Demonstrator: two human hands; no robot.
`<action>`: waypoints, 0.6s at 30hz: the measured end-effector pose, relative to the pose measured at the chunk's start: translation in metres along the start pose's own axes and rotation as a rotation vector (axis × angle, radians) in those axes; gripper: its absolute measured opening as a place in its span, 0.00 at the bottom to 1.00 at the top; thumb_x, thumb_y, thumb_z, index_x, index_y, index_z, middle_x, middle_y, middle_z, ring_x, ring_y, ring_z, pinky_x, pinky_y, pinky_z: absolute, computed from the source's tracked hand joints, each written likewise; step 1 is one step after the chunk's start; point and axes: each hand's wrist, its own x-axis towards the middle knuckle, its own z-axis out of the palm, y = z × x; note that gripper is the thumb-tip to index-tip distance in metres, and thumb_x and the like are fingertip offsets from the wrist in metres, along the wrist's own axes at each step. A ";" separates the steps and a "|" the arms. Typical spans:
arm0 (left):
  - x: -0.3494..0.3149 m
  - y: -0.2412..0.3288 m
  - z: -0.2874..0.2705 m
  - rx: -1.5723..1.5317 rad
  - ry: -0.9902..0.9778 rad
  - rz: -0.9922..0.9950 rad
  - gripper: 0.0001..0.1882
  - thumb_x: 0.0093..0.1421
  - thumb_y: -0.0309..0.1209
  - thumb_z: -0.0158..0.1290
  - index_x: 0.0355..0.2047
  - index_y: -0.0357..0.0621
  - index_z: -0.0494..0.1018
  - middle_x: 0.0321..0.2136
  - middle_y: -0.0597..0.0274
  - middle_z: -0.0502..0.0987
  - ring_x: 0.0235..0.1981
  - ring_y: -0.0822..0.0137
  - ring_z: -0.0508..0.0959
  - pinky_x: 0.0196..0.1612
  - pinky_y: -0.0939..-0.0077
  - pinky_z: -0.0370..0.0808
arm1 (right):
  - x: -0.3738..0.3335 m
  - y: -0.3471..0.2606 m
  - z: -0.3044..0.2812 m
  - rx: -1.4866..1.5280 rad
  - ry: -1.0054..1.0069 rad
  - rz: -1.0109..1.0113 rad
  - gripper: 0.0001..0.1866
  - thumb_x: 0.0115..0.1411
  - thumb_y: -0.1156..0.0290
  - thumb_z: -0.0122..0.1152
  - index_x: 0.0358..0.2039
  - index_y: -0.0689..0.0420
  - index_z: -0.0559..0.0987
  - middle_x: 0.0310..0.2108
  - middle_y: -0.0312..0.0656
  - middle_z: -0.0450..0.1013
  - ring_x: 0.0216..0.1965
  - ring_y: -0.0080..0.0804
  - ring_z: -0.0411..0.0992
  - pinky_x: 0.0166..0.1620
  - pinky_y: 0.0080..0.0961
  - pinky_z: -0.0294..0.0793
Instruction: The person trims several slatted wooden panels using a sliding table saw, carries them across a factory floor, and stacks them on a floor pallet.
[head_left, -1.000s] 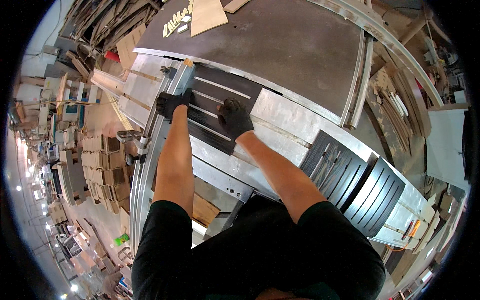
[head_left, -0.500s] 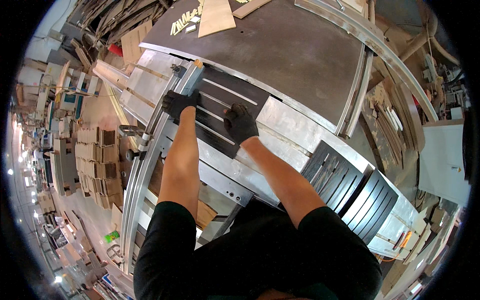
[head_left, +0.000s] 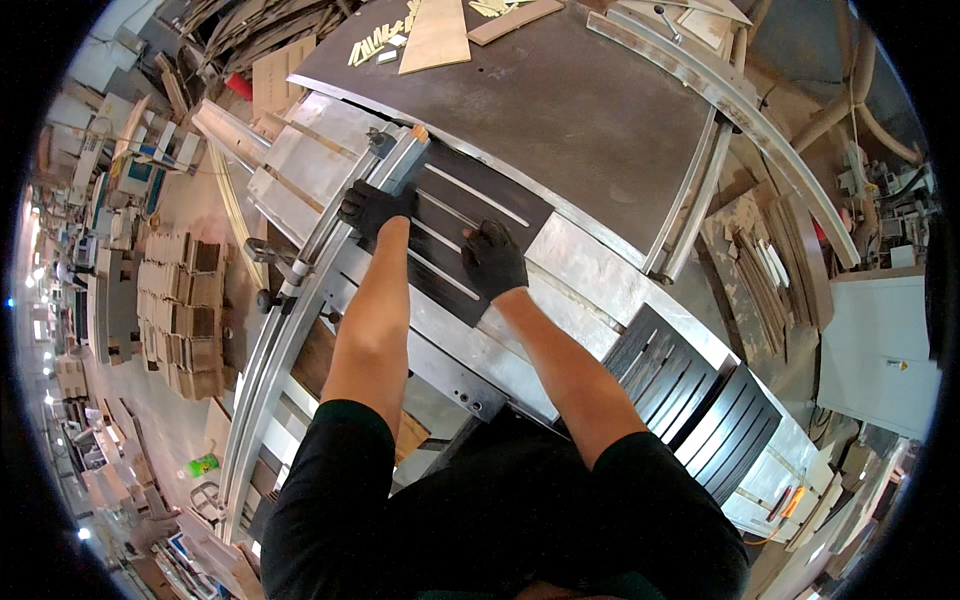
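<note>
A black slotted panel (head_left: 447, 262) lies on the metal sliding table (head_left: 567, 262) of a saw, its far-left edge along a metal fence (head_left: 400, 158). Both my hands wear black gloves. With fingers bent over the fence, my left hand (head_left: 374, 208) sits where the fence meets the panel. My right hand (head_left: 494, 258) rests on the panel's right part, fingers curled at a slot; its fingertips are partly hidden. Farther right on the table are two more dark slotted pieces, one panel (head_left: 664, 362) beside another panel (head_left: 730, 430).
Beyond the sliding table spreads a brown machine top (head_left: 560, 95) with a light board (head_left: 436, 38) and small wood strips. A curved metal rail (head_left: 745, 105) crosses at the far right. Stacked cut boards (head_left: 182, 310) stand on the floor at left. An orange-handled tool (head_left: 793, 502) lies at the table's right end.
The whole view has shifted slightly. Both hands keep about the same places on the fence and the panel; the right hand's fingers look a little more curled.
</note>
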 end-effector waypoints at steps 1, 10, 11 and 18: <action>0.001 0.000 -0.001 0.003 -0.022 -0.001 0.60 0.42 0.68 0.52 0.65 0.42 0.44 0.65 0.46 0.46 0.66 0.45 0.44 0.66 0.51 0.38 | 0.001 0.000 -0.001 -0.019 -0.007 -0.004 0.10 0.49 0.70 0.60 0.33 0.56 0.78 0.35 0.50 0.70 0.41 0.51 0.68 0.46 0.41 0.70; 0.003 -0.008 0.006 -0.056 -0.013 0.033 0.56 0.44 0.66 0.52 0.63 0.41 0.47 0.63 0.48 0.51 0.64 0.44 0.48 0.66 0.49 0.36 | -0.003 -0.005 0.001 -0.081 -0.039 -0.026 0.11 0.52 0.68 0.57 0.35 0.56 0.78 0.36 0.50 0.70 0.43 0.49 0.68 0.50 0.42 0.67; 0.003 -0.007 0.005 -0.061 -0.006 0.043 0.56 0.44 0.66 0.52 0.63 0.40 0.48 0.63 0.48 0.51 0.64 0.44 0.48 0.66 0.49 0.36 | -0.003 -0.004 0.000 -0.096 -0.065 -0.018 0.11 0.54 0.66 0.55 0.36 0.56 0.77 0.38 0.51 0.70 0.45 0.49 0.67 0.52 0.43 0.65; -0.017 -0.039 0.029 -0.312 0.447 0.274 0.47 0.47 0.59 0.54 0.58 0.37 0.57 0.57 0.43 0.61 0.61 0.48 0.56 0.66 0.58 0.42 | 0.005 -0.004 -0.018 0.094 -0.145 0.180 0.14 0.55 0.62 0.56 0.39 0.54 0.77 0.44 0.50 0.70 0.49 0.47 0.66 0.55 0.42 0.62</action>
